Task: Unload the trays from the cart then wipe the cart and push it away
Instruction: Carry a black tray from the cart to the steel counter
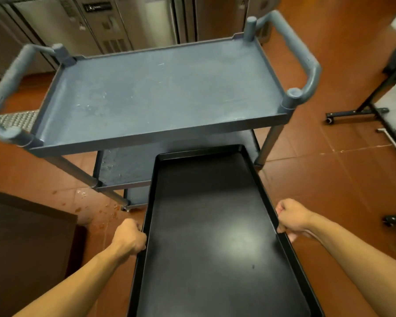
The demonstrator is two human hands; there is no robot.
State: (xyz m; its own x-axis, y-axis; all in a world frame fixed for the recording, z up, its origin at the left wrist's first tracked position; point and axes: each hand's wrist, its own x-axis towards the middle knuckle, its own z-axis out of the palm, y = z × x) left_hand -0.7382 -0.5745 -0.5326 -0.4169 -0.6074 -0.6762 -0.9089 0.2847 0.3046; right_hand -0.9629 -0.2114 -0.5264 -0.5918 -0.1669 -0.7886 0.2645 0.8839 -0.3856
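Head view looks down at your two hands and a big black tray (215, 225). Your left hand (129, 237) has a tight grip on the left rim of the tray, with the fingers curled over the edge. Your right hand (290, 217) grips the right rim the same way, fingers wrapped round it. The tray is long and flat with a low wall all round, and a bright spot of light shines on its floor. You hold it up in the air between your arms, and its far end points at the cart (160, 92). That far end sits under the top shelf, over the wet middle shelf (124, 165), though you cannot tell if it touches that shelf. The cart is grey-blue plastic with a round handle (306, 58) at each end. Its top shelf is bare and has pale smears on it. The floor (329, 179) is made of red-brown tiles, and some drips and spots lie on it near the cart's near left leg. Steel cabinet doors (101, 21) stand behind the cart. A black frame on wheels (361, 110) stands off to the right.
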